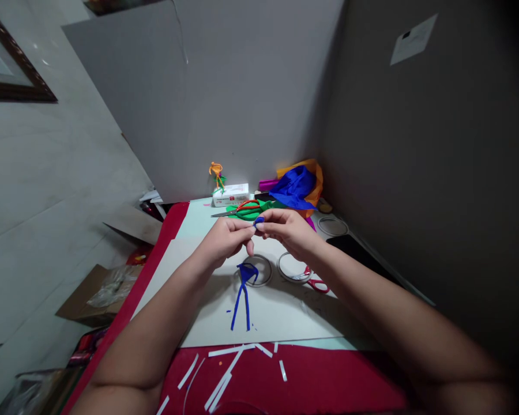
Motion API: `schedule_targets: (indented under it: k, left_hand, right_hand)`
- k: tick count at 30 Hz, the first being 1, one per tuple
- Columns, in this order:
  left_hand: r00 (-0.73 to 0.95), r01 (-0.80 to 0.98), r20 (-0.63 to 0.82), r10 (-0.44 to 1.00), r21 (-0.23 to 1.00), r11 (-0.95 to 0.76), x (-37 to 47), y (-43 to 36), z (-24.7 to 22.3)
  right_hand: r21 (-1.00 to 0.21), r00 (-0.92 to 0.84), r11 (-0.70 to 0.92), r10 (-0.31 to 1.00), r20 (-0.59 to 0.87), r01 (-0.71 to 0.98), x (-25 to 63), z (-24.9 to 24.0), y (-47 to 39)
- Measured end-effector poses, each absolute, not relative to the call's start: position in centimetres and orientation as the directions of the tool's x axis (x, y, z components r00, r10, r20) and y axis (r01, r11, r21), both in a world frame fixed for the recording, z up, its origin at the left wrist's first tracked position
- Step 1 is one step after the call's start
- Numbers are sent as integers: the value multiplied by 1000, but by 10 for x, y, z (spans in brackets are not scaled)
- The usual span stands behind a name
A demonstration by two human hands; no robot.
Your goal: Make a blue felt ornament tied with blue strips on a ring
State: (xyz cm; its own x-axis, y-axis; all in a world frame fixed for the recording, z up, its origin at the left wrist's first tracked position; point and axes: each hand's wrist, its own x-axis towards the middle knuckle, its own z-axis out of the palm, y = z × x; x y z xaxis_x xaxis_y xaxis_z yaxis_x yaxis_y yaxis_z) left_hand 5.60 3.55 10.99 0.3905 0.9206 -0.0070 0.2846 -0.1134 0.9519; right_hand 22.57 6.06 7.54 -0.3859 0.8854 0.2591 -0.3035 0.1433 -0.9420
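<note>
Both hands meet over the middle of the white board (199,311). My left hand (225,237) and my right hand (288,230) pinch a small piece of blue crepe paper (258,221) between their fingertips. Beneath them a blue stick figure (244,282), with a wide top and two thin legs, lies flat on the board. Two wire coils sit close by: one wire coil (270,273) touches the figure, the other coil (281,272) rests to its right. Small red-handled scissors (319,286) lie partly inside that right coil.
Large scissors (249,206) lie on green paper behind my hands. An orange figure (216,170) stands at a white box (231,196). Blue crepe paper (294,185) is heaped at the back. White paper strips (218,392) are scattered on the red cloth (320,380). Grey panels rise behind and right.
</note>
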Motion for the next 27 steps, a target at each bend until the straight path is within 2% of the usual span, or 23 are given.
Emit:
schedule_targets:
  k: [5,20,27]
  left_hand:
    - [408,298,-26,913,949,-106,54,35,112]
    - [326,315,-11,945,944,-98,57,32,114]
    - [315,317,-7,949,943,-99,59,33,114]
  right_hand:
    - [-947,-366,123,901,232,-298,222,77,57]
    - [-929,-326,176,901,285,-327,217,83,47]
    - [-935,-322,98,922,215,-341,216,77,50]
